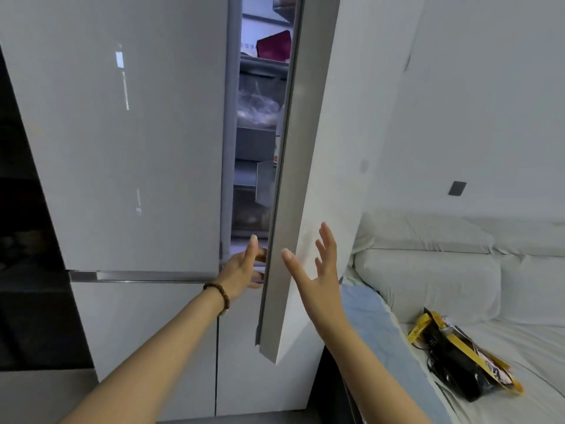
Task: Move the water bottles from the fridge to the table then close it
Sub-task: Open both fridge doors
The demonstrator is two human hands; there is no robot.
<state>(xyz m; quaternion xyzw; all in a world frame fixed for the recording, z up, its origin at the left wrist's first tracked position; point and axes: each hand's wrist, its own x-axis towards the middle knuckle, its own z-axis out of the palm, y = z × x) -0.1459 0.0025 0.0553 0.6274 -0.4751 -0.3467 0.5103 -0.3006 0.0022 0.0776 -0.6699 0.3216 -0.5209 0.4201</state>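
Observation:
A tall white fridge point(122, 148) fills the left and middle of the head view. Its upper right door point(318, 185) stands partly ajar, showing a narrow strip of shelves point(260, 123) with wrapped food and a dark red package. No water bottles are visible through the gap. My left hand point(243, 266), with a bead bracelet on the wrist, reaches into the gap at the door's lower inner edge, fingers partly hidden behind it. My right hand point(318, 270) is spread with fingers apart, just in front of the door's outer face; contact is unclear.
A white sofa point(443, 264) stands right of the fridge, with a light blue cloth point(376, 325) on its edge and a black and yellow bag point(458, 362) on the seat. A dark cabinet point(24, 240) borders the fridge on the left. A grey wall plate point(457, 188) is above the sofa.

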